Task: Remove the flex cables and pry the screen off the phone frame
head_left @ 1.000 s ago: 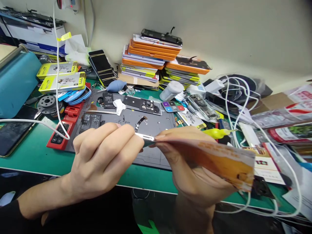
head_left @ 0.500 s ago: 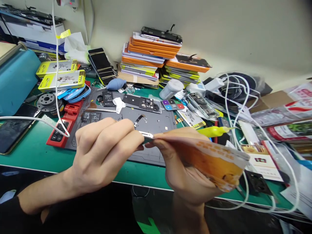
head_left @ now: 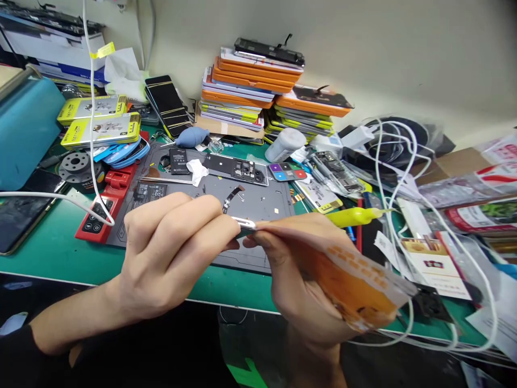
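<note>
My left hand [head_left: 173, 248] has its fingers curled in a pinch around a small white piece with a long slot [head_left: 244, 222]. Most of that piece is hidden inside the fist. Its rounded tip meets the edge of a flat orange-and-white printed packet [head_left: 355, 285]. My right hand [head_left: 294, 285] grips this packet, thumb below and fingers behind it, with the packet fanning out toward the lower right. Both hands are raised over the front part of a grey work mat [head_left: 194, 202]. A small dark flex cable [head_left: 233, 198] lies on the mat just beyond my left fingers.
On the mat lie batteries [head_left: 178, 161], tweezers [head_left: 165, 180] and a phone back part [head_left: 236, 170]. Stacked orange boxes [head_left: 254, 78] stand against the wall. White cables [head_left: 414, 156] tangle at the right. A yellow tube [head_left: 355, 216] sits behind my right hand.
The packet's free end tilts slightly lower and shows more of its printed face. My two hands stay nearly in place, and the view has shifted a little.
</note>
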Available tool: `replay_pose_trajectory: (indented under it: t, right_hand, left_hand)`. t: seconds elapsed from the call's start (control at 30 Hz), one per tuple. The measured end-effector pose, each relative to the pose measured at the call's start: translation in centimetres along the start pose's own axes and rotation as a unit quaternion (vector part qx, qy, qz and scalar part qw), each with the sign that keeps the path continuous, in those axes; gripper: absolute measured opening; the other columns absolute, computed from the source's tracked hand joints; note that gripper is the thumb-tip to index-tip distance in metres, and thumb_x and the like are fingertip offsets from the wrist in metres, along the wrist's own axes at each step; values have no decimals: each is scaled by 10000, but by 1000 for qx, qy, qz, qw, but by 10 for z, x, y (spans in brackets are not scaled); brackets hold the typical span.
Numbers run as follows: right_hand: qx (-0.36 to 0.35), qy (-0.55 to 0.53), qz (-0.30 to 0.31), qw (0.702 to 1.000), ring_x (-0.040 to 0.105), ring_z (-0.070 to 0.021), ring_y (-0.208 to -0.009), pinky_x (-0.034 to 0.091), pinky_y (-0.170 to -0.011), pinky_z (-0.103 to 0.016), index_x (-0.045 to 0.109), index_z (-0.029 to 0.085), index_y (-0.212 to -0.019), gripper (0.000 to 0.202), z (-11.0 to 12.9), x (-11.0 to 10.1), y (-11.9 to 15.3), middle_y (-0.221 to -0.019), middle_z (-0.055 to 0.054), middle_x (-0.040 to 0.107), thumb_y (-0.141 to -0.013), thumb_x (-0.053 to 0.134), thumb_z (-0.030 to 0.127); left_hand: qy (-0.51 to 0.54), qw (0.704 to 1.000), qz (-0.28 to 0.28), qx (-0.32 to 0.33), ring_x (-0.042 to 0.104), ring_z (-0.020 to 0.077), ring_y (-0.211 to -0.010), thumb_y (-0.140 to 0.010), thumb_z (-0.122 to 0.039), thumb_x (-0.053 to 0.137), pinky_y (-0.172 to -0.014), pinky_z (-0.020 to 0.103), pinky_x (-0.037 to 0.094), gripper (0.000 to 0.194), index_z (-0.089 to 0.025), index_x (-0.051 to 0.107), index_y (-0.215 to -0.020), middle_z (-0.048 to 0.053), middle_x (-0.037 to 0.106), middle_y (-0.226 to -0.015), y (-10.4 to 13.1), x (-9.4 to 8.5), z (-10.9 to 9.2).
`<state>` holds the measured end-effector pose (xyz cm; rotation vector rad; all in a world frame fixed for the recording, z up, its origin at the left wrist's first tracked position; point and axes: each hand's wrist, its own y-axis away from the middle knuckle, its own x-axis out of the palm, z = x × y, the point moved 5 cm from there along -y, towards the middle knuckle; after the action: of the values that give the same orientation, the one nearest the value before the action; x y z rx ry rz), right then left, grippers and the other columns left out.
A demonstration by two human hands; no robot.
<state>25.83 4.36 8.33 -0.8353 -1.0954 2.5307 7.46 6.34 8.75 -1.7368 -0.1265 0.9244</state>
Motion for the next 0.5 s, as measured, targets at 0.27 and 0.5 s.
replay_pose_trajectory:
  t: [0.27,0.5]
  right_hand:
    - [-11,-3,5,1000,719,-85,-919,603,-808,-266,717,206,-1124,236,0,4,0,-994,51,759,-1002,729,5]
    - [4,-32,3,999,741,-125,-870,618,-752,-292,727,239,-1104,238,-4,4,2,-960,40,777,-996,724,27]
  left_hand:
    - [-5,1000,-3,0,674,166,-1167,-1003,-190,836,-1104,310,544,292,-201,743,-1279,7,779,-1247,0,0,1]
    - [-7,1000,-8,5,690,173,-1162,-1004,-195,829,-1118,316,570,290,-191,750,-1283,27,788,-1253,2,-1,0]
